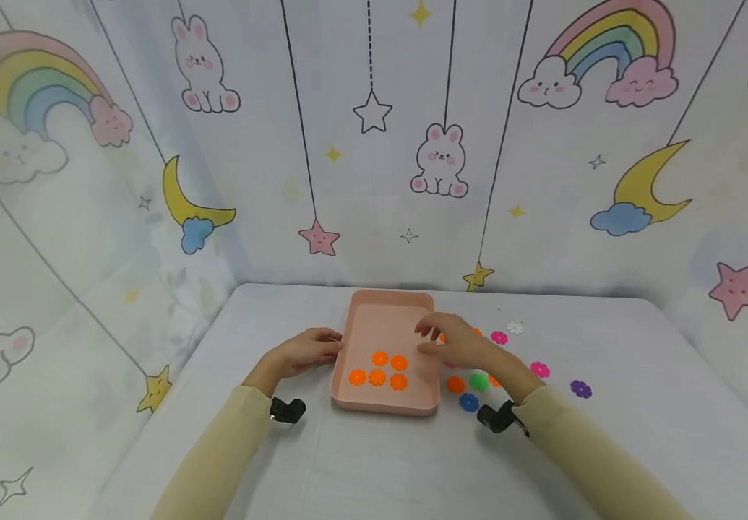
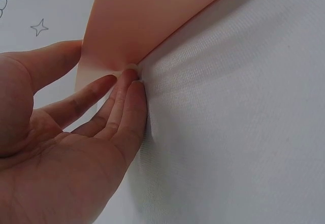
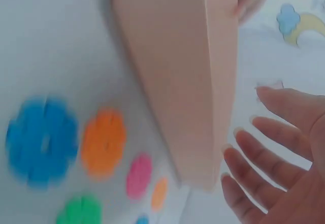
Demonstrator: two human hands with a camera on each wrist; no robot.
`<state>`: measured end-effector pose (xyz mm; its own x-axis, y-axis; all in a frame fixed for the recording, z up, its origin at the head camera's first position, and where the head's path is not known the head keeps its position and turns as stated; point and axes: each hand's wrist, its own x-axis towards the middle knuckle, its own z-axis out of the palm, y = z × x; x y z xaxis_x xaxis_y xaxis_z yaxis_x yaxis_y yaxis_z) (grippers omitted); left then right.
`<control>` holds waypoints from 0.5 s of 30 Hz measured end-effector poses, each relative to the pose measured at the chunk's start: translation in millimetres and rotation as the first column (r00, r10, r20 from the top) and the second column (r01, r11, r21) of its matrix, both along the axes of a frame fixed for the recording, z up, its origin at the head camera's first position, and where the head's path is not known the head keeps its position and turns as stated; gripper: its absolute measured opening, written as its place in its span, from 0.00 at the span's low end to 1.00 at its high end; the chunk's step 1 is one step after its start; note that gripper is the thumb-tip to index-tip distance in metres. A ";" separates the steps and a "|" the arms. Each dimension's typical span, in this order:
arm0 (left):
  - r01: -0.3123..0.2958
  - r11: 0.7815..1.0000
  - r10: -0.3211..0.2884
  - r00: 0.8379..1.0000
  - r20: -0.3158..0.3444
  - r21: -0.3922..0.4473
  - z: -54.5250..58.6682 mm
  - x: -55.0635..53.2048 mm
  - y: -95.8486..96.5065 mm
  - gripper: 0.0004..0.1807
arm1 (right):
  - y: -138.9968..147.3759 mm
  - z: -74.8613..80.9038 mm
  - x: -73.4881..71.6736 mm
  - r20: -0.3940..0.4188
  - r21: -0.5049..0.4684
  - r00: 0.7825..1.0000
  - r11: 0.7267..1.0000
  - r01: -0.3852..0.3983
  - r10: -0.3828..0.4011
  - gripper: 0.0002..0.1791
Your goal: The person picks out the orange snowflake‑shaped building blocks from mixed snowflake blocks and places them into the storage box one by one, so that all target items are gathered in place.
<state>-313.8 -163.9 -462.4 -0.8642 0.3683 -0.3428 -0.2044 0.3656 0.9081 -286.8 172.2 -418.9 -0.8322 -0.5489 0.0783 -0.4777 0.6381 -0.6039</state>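
A shallow pink tray (image 1: pixel 387 409) lies lengthwise on the white table with several orange flower-shaped discs (image 1: pixel 376 378) in its near half. My left hand (image 1: pixel 305 352) holds the tray's left side. In the left wrist view its fingertips (image 2: pixel 133 94) lie against the outer wall low down, while the thumb tip passes behind the rim. My right hand (image 1: pixel 454 341) is over the tray's right edge, holding nothing. Its fingers (image 3: pixel 269 165) are spread and slightly bent in the right wrist view, beside the tray wall (image 3: pixel 167 71).
Loose flower-shaped discs lie right of the tray, among them a blue one (image 1: pixel 469 402), a green one (image 1: pixel 480 382), a pink one (image 1: pixel 540 370), a white one (image 1: pixel 514 328) and a purple one (image 1: pixel 580 389). My right forearm covers part of this group. A patterned cloth (image 1: pixel 380 180) hangs behind the table.
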 end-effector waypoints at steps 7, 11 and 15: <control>0.006 1.000 -0.006 1.000 -0.007 0.011 -2.5 -1.0 -1.8 0.24 | 50.8 0.5 -15.6 -0.036 0.031 0.995 0.995 0.097 -0.096 0.18; 0.004 1.000 -0.004 1.000 0.000 0.020 -2.3 -1.2 -1.8 0.24 | 73.7 -4.7 -28.1 -0.021 0.069 0.984 0.981 0.179 -0.178 0.18; 0.003 1.000 -0.003 1.000 0.001 0.024 -1.9 -1.2 -1.9 0.25 | 88.7 -12.1 -39.0 0.036 0.107 0.969 0.965 0.241 -0.246 0.18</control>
<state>-315.0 -165.7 -464.3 -0.8629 0.3790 -0.3344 -0.2038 0.3445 0.9164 -325.8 260.8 -431.1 -0.9431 -0.3323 -0.0112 -0.2720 0.7906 -0.5486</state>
